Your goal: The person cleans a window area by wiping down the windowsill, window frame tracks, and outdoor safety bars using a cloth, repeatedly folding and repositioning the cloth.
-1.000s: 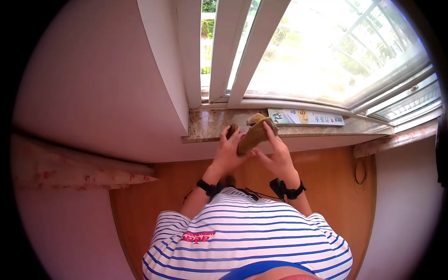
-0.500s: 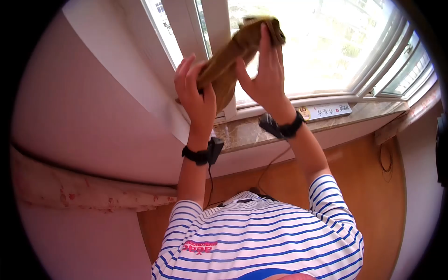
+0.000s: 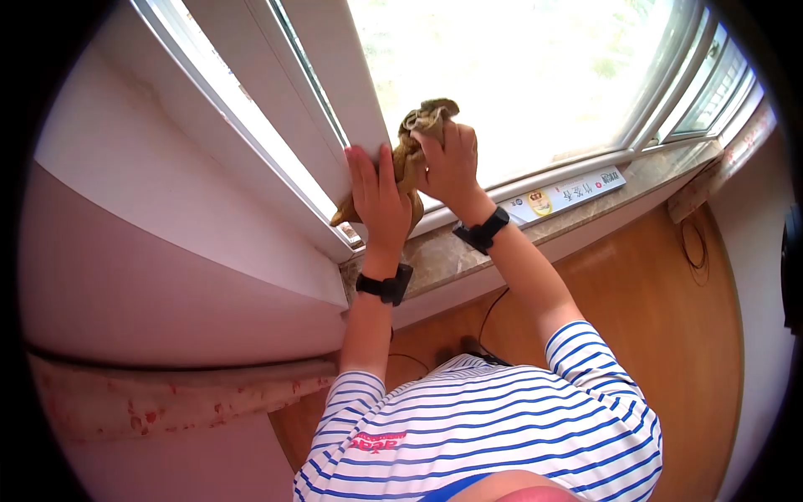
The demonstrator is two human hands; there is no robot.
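Note:
A bunched olive-brown cloth (image 3: 408, 161) lies against the white window frame (image 3: 339, 75) at the lower left corner of the glass. My right hand (image 3: 452, 163) is closed on the twisted upper part of it, fingers curled. Lower down, my left hand (image 3: 381, 201) holds the cloth to the frame, its fingers fairly straight and pointing up. Cloth sticks out on both sides of that hand, with one corner reaching toward the gap beside the frame. The part under my left palm is hidden. Both wrists wear black straps with small boxes.
On the marble sill (image 3: 452, 251) lies a long white box (image 3: 565, 197) with printed characters. Rolled floral fabric (image 3: 184, 397) hangs at the left, and more floral fabric (image 3: 703, 188) at the right. A thin dark cable (image 3: 493, 309) runs down near the wooden floor (image 3: 619, 284).
Both hands have come down with the cloth, from in front of the glass onto the frame's lower corner. The cloth was stretched between them and is now bunched. The view has shifted slightly.

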